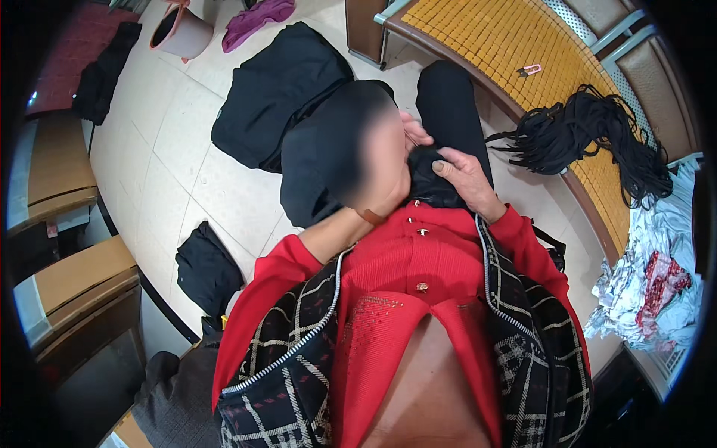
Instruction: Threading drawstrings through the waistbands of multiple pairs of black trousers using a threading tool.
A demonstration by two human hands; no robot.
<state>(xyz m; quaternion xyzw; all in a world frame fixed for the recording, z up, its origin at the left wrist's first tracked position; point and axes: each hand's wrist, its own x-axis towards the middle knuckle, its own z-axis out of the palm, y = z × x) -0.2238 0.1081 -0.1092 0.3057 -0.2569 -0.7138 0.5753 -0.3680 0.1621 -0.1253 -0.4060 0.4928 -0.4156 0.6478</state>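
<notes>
My right hand (470,179) pinches a piece of black cloth (431,182) between thumb and fingers, in front of my lap. On the other side of that cloth is my left hand (389,157), its fingertips close to the cloth's upper edge. Part of the left hand is blurred, so whether it grips the cloth is hard to tell. Black fabric (319,151) covers my left knee area, also partly blurred. Beyond it lies a larger folded black cloth (280,95).
On my right, a bench with a bamboo mat (465,28) bears pink-handled thread snips (529,70) and a bundle of black cords (594,134). Crumpled pale cloth (627,297) lies nearby. Left are a black cloth (207,269) on the tiles, a bin (193,39) and brown furniture (84,274).
</notes>
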